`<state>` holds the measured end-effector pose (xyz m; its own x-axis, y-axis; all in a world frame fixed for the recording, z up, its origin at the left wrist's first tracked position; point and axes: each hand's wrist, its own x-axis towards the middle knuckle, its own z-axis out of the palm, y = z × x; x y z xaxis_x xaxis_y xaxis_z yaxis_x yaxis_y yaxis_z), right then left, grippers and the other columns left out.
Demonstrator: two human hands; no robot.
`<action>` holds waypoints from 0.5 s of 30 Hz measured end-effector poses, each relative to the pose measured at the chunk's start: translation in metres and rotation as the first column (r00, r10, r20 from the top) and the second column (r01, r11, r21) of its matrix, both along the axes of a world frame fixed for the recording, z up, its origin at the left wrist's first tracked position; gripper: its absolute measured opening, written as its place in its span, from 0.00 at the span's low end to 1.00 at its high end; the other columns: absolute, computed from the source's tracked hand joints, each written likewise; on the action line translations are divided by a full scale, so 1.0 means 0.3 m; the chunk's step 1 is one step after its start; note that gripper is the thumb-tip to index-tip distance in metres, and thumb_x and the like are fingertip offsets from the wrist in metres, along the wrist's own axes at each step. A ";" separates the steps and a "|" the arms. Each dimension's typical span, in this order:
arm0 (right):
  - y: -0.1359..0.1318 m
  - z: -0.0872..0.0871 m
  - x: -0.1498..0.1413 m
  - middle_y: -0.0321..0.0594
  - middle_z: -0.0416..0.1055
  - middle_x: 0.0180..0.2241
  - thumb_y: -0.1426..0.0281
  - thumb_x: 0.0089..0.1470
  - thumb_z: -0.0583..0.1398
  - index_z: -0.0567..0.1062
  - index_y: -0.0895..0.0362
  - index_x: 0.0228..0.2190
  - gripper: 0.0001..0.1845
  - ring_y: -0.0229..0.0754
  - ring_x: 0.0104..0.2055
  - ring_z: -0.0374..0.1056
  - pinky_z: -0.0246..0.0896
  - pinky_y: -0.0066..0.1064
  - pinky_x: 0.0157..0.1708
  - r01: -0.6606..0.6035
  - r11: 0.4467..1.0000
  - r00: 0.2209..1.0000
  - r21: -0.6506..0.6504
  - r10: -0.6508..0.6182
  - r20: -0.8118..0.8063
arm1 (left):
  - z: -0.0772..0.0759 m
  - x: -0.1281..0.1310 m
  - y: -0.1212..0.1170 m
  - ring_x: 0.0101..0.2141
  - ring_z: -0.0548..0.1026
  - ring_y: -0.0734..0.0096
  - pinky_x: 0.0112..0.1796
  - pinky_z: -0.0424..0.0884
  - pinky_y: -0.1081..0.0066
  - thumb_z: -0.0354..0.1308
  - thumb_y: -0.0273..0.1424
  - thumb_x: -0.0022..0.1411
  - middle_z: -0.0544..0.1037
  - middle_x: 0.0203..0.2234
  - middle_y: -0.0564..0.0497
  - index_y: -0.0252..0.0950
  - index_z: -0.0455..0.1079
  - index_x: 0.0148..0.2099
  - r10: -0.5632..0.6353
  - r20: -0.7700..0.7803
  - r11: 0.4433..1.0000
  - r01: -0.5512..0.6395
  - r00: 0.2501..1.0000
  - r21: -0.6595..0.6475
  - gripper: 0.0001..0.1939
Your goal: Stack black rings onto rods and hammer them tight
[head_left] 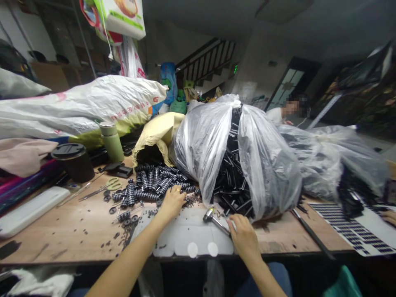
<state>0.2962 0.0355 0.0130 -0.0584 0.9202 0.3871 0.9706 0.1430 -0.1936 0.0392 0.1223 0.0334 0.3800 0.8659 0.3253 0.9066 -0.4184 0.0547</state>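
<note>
My right hand [245,234] is closed round the handle of a small hammer [220,225]. The hammer's metal head points left, over a pale plastic mat [185,231] near the table edge. At the near side of a heap of black ribbed rollers [154,183], my left hand [173,202] has its fingers bent down and pressed together. Whatever they pinch is hidden. Tiny dark pieces [193,200] lie scattered beside those fingers. Just beyond my right hand, many black rods [233,181] spill from an opened clear plastic bag [266,165].
Scissors [99,189], a green bottle [110,142], a black lidded cup [73,161] and a long white case [31,210] stand or lie left. A yellow sack [161,128] opens behind the rollers. On the right are a black bar [312,233], a striped sheet [349,227] and another person's hand [389,216].
</note>
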 end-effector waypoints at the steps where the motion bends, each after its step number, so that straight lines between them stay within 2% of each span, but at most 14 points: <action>1: 0.024 0.014 -0.005 0.47 0.68 0.35 0.67 0.55 0.51 0.69 0.59 0.34 0.10 0.49 0.40 0.61 0.55 0.37 0.40 0.035 0.999 0.999 0.014 -0.035 -0.039 | -0.012 -0.010 0.029 0.50 0.61 0.54 0.44 0.60 0.60 0.57 0.30 0.54 0.66 0.47 0.39 0.34 0.70 0.38 -0.027 -0.018 1.000 0.027 0.999 0.004 0.09; 4: 0.096 0.054 -0.010 0.49 0.66 0.35 0.71 0.50 0.54 0.70 0.59 0.31 0.07 0.53 0.43 0.57 0.51 0.42 0.42 0.121 0.992 0.947 -0.020 -0.121 -0.297 | -0.037 -0.017 0.062 0.51 0.59 0.54 0.45 0.59 0.60 0.57 0.31 0.54 0.64 0.49 0.40 0.34 0.70 0.35 -0.085 -0.050 0.995 0.088 0.995 0.050 0.06; 6: 0.136 0.068 -0.002 0.49 0.66 0.33 0.73 0.48 0.55 0.70 0.58 0.26 0.04 0.54 0.43 0.56 0.49 0.44 0.43 0.111 0.992 0.877 -0.059 -0.126 -0.464 | -0.039 -0.016 0.056 0.51 0.59 0.56 0.46 0.58 0.61 0.54 0.29 0.57 0.64 0.49 0.40 0.34 0.69 0.37 -0.105 -0.045 0.990 0.109 0.993 0.092 0.06; 9: 0.170 0.075 0.017 0.46 0.67 0.30 0.71 0.48 0.54 0.70 0.57 0.23 0.06 0.50 0.41 0.58 0.50 0.42 0.43 0.072 0.993 0.799 -0.090 -0.111 -0.591 | -0.029 -0.012 0.030 0.47 0.63 0.61 0.44 0.59 0.64 0.50 0.28 0.59 0.69 0.43 0.43 0.34 0.68 0.38 -0.127 -0.013 0.988 0.128 0.992 0.092 0.07; 12: 0.174 0.075 0.016 0.42 0.68 0.27 0.62 0.47 0.56 0.71 0.57 0.26 0.11 0.44 0.33 0.61 0.55 0.36 0.35 -0.011 0.989 0.679 -0.149 -0.102 -0.727 | -0.029 -0.007 0.006 0.45 0.64 0.61 0.44 0.58 0.63 0.52 0.31 0.58 0.70 0.41 0.44 0.37 0.65 0.45 -0.141 0.008 0.988 0.140 0.990 0.059 0.12; 15: 0.154 0.075 -0.021 0.37 0.65 0.19 0.55 0.43 0.58 0.71 0.59 0.26 0.18 0.37 0.23 0.60 0.55 0.29 0.24 -0.148 0.962 0.509 -0.231 -0.126 -0.851 | -0.041 0.002 0.006 0.45 0.64 0.58 0.43 0.58 0.60 0.52 0.30 0.58 0.69 0.42 0.44 0.39 0.65 0.48 -0.125 0.021 0.992 0.124 0.992 0.024 0.14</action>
